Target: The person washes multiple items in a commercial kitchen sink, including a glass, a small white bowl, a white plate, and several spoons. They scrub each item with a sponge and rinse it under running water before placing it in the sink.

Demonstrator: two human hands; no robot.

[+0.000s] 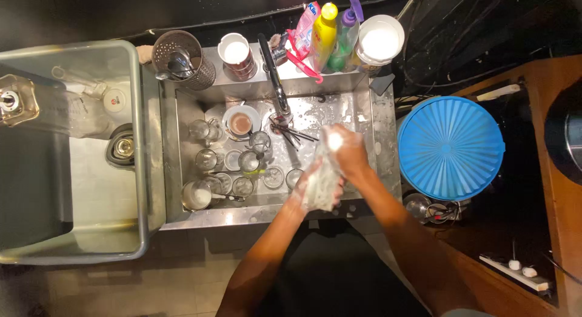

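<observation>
Soapy clear glass (321, 182), held upright over the right half of the steel sink basin (364, 111), is the piece in hand. The left hand (306, 193) wraps its lower part while the right hand (345, 148) closes over its top, both lathered white, so the step looks like scrubbing. Judging by the foam, a rinse would call for the chrome tap spout (276, 80) just to the left.

Dark slim cutlery (294, 134) lies beneath the spout. Further left, about 10 small clear tumblers (242, 162) stand close together beside a white ceramic cup with brown residue (240, 123). Behind the basin stand a yellow plastic detergent bottle (323, 35) and a perforated metal utensil holder (182, 59). A ribbed blue round plastic lid (450, 147) sits to the right.
</observation>
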